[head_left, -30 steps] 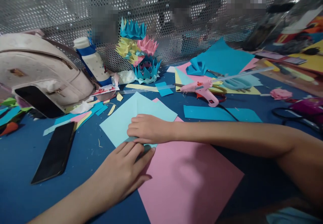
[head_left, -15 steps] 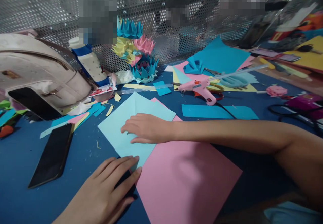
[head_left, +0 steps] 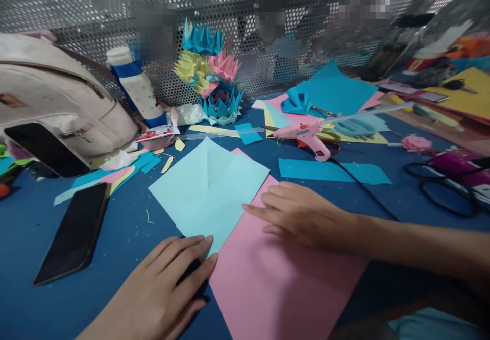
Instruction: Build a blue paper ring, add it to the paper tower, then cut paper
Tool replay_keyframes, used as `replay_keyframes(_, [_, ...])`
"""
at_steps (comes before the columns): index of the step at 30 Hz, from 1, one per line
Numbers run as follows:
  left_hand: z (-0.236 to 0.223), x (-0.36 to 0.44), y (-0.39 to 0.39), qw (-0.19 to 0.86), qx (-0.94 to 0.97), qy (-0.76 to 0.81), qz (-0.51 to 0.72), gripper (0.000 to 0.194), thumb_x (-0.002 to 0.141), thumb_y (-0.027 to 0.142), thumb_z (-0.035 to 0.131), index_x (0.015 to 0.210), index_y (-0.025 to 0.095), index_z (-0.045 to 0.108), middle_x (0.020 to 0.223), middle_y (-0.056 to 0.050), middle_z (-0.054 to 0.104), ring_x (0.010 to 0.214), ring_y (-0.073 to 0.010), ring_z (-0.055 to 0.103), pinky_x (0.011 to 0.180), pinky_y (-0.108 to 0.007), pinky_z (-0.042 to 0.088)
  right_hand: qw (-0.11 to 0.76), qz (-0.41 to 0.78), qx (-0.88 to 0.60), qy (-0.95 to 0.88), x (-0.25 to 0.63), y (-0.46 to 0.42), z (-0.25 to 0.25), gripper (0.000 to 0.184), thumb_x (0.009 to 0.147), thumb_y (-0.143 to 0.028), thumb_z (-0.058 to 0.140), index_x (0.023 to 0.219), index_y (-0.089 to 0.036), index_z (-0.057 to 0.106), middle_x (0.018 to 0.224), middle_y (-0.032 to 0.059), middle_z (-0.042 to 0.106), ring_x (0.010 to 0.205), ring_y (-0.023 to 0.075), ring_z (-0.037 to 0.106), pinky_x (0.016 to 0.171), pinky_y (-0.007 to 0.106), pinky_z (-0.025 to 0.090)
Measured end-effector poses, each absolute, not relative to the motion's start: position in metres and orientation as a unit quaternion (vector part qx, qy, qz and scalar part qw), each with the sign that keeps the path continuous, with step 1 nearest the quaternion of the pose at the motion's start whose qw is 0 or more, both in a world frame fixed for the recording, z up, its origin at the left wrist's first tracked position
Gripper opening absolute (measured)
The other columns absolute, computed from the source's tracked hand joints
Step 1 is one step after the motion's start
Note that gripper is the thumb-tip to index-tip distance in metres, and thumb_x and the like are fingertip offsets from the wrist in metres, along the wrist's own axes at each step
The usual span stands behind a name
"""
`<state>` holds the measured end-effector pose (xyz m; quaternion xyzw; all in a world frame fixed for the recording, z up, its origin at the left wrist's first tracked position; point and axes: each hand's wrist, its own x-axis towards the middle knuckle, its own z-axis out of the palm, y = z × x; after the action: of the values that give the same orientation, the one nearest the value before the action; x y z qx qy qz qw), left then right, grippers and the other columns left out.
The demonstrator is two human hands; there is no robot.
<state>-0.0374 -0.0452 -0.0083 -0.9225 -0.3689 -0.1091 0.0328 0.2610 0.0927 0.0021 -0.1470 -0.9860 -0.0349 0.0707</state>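
A light blue paper square [head_left: 209,181] with a crease near its top corner lies over the upper left of a larger pink paper sheet [head_left: 275,284]. My left hand [head_left: 164,284] rests at the lower corner of the light blue paper, fingers stretched out with the fingertips on it. Over the pink sheet is my right hand [head_left: 294,212], its index finger pointing left to the right edge of the light blue paper and the other fingers loosely bent. Nothing shows in either hand.
Behind the papers lie a pink glue gun [head_left: 306,133] and a blue strip [head_left: 333,170]. Folded paper flowers [head_left: 220,100] stand at the back beside a white bottle [head_left: 136,87]. At left are a dark phone [head_left: 74,233], another phone [head_left: 46,148] and a pale backpack [head_left: 57,85].
My right hand has slid right and slightly down, off the light blue paper to its edge, with the index finger extended. My left hand has stayed nearly in place.
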Motion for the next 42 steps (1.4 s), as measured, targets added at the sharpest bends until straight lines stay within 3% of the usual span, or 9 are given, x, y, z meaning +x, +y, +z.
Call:
replay_keyframes(12, [-0.001, -0.035, -0.042, 0.049, -0.928, -0.353, -0.105, 0.036, 0.101, 0.023, 0.042, 0.131, 0.016, 0.061, 0.131, -0.013, 0.064, 0.117, -0.0282, 0.058, 0.088, -0.041, 0.056, 0.1, -0.144, -0.206, -0.963, 0.285, 0.117, -0.001, 0.041, 0.106, -0.03, 0.032, 0.123, -0.015, 0.066, 0.082, 0.0085, 0.064, 0.077, 0.0202, 0.047, 0.066, 0.034, 0.027])
replay_keyframes(18, [-0.003, -0.04, -0.043, 0.046, -0.931, -0.349, -0.102, 0.038, 0.1, 0.021, 0.042, 0.135, 0.017, 0.058, 0.141, -0.011, 0.057, 0.124, -0.029, 0.053, 0.093, -0.043, 0.053, 0.094, -0.142, -0.243, -0.955, 0.294, 0.129, 0.001, 0.045, 0.106, -0.026, 0.027, 0.113, -0.013, 0.07, 0.079, 0.0078, 0.063, 0.075, 0.0205, 0.046, 0.067, 0.034, 0.026])
replay_keyframes(25, [0.014, -0.035, -0.039, -0.04, -0.926, -0.37, -0.058, 0.039, 0.101, 0.028, 0.044, 0.139, 0.021, 0.052, 0.136, -0.01, 0.057, 0.121, -0.0288, 0.052, 0.098, -0.046, 0.049, 0.117, -0.164, -0.215, -0.955, 0.293, 0.13, -0.001, 0.045, 0.106, -0.025, 0.028, 0.106, -0.009, 0.071, 0.08, 0.0088, 0.066, 0.076, 0.0209, 0.048, 0.069, 0.034, 0.027])
replay_keyframes(32, [0.016, -0.011, -0.022, -0.03, -0.917, -0.398, -0.014, 0.044, 0.097, 0.034, 0.053, 0.138, 0.018, 0.048, 0.112, -0.013, 0.061, 0.099, -0.0314, 0.055, 0.08, -0.049, 0.055, 0.128, -0.104, -0.114, -0.98, 0.272, 0.113, 0.002, 0.04, 0.106, -0.025, 0.032, 0.119, -0.009, 0.066, 0.087, 0.008, 0.068, 0.078, 0.0194, 0.052, 0.071, 0.034, 0.029])
replay_keyframes(36, [0.019, 0.006, -0.001, 0.006, -0.92, -0.392, 0.031, 0.043, 0.098, 0.031, 0.051, 0.137, 0.014, 0.049, 0.102, -0.011, 0.06, 0.084, -0.0281, 0.057, 0.068, -0.045, 0.055, 0.114, -0.043, -0.058, -0.991, 0.255, 0.102, 0.009, 0.037, 0.105, -0.027, 0.036, 0.113, -0.01, 0.068, 0.083, 0.0069, 0.066, 0.079, 0.0199, 0.053, 0.073, 0.036, 0.031])
replay_keyframes(42, [0.019, 0.011, 0.009, 0.012, -0.932, -0.363, 0.001, 0.045, 0.1, 0.036, 0.047, 0.136, 0.009, 0.049, 0.096, -0.009, 0.061, 0.075, -0.0252, 0.058, 0.063, -0.042, 0.054, 0.108, -0.017, -0.049, -0.993, 0.25, 0.099, 0.011, 0.035, 0.104, -0.026, 0.037, 0.11, -0.012, 0.069, 0.08, 0.0051, 0.065, 0.076, 0.0194, 0.052, 0.071, 0.035, 0.029])
